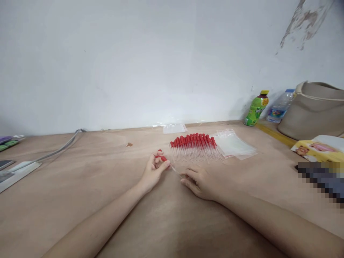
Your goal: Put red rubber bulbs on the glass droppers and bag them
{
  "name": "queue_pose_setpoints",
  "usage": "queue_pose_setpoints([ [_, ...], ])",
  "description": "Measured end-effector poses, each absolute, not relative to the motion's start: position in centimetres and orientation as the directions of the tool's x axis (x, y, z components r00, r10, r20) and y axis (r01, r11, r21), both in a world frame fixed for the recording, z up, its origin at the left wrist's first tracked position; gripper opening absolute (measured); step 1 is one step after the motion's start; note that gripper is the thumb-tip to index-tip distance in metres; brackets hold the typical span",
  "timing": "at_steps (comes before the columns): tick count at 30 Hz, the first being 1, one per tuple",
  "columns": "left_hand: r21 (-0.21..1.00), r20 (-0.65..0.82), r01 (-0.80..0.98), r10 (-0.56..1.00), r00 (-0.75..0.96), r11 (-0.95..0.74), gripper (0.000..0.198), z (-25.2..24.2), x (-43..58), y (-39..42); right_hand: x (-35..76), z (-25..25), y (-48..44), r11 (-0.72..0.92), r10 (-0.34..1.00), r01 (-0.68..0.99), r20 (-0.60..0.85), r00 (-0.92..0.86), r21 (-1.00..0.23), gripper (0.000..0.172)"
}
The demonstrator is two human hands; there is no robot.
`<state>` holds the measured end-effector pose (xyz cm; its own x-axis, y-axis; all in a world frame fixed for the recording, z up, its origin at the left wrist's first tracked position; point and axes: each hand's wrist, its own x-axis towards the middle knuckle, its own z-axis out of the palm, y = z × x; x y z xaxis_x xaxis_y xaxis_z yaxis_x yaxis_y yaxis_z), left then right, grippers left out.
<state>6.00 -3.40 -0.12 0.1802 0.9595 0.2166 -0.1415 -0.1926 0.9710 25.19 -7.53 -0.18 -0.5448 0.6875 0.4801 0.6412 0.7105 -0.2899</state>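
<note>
My left hand [155,171] is closed on a glass dropper [173,168] with a red rubber bulb, pinched between thumb and fingers just below the bulb. More red shows at the fingertips, perhaps a second bulb, partly hidden by the fingers. The tube slants down to the right toward my right hand [198,181], whose thumb and fingertips close around its thin lower end. Beyond the hands lies a pile of similar droppers [193,143], red bulbs toward the wall and clear tubes toward me. Clear zip bags [236,144] rest beside the pile on the right.
Against the wall lies another clear bag [174,128]. At the right stand a green drink bottle [256,110], a water bottle [279,107] and a beige bucket [314,111], with a yellow packet [319,150] in front. A grey cable [64,146] runs to a power strip [20,175] at left.
</note>
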Motion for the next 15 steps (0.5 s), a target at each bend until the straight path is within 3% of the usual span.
queue_pose_setpoints([
  [2, 0.979, 0.167, -0.137, 0.977, 0.13, -0.149, 0.033, 0.6, 5.8, -2.5, 25.3, -0.4, -7.5, 0.706, 0.693, 0.64, 0.486, -0.533, -0.304, 0.018],
  [5, 0.989, 0.1, 0.099, 0.992, 0.074, -0.107, 0.025, 1.6, 5.8, 0.0, 25.5, -1.0, -7.1, 0.701, 0.696, 0.634, 0.507, -0.509, -0.326, 0.019],
  [15, 0.869, 0.111, 0.471, 0.987, 0.117, -0.154, 0.025, 1.8, 8.5, 9.1, 26.3, -2.3, -5.9, 0.668, 0.713, 0.657, 0.553, -0.432, -0.348, 0.018],
])
